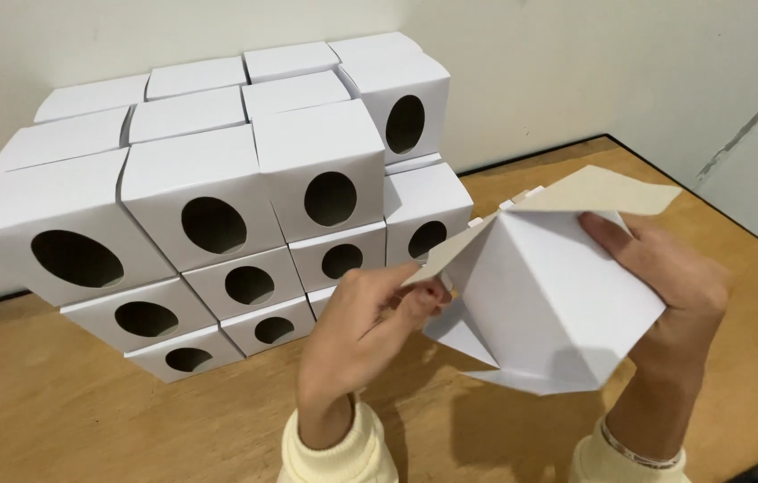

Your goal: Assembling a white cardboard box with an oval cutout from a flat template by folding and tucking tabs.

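**Two hands, one half-formed box, a wall of finished ones**

We hold a white carton (544, 300) in the air above the wooden worktop (57, 411), close in front of us, so that both hands can work its flaps without the surface getting in the way. Our right hand (678, 295) cups its far side, fingers closed over the upper edge beside the raised brown-backed flap (602, 190), which steadies the body. Our left hand (365, 326) pinches the near flap (432, 268) at the box's left edge, fingertips shut on the card. The lower flaps hang open and pointed beneath.

Behind and to the left stands a stack of finished white boxes (209, 197), each with an oval hole in front, three tiers high against the pale wall (531, 54). The stack sits just beyond our left hand, leaving little room on that side.
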